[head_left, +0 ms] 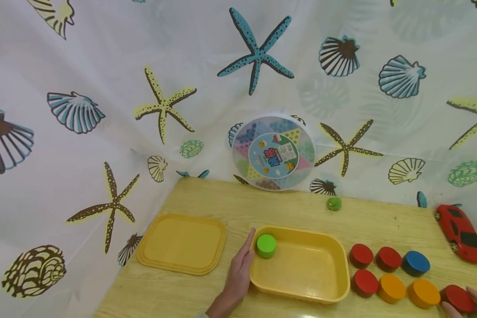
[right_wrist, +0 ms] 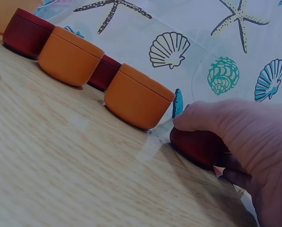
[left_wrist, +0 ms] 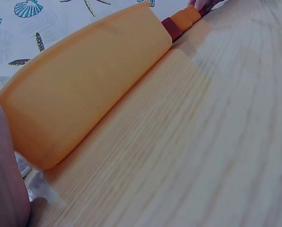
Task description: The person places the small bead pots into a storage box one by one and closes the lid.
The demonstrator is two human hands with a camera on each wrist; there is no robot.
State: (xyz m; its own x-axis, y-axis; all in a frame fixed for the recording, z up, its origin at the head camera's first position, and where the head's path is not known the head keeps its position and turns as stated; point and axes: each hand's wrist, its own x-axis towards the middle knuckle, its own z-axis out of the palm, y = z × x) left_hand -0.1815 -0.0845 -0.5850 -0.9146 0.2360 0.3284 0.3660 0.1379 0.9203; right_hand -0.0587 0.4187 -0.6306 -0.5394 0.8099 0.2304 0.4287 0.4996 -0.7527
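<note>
Head view alone showed me one green block (head_left: 266,251) inside the yellow tray (head_left: 302,269). Right of that, on the worktop (head_left: 206,198), I counted from afar four red blocks (head_left: 365,283), two orange blocks (head_left: 391,288), one blue block (head_left: 415,263). The left hand (head_left: 237,271) lay straight-fingered against the tray; the right hand (right_wrist: 259,142) gripped the rightmost red block (right_wrist: 198,145), smooth, round, dark.

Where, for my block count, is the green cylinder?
In the head view, the green cylinder stands inside the deep yellow tray, far left corner, by the left hand.
</note>
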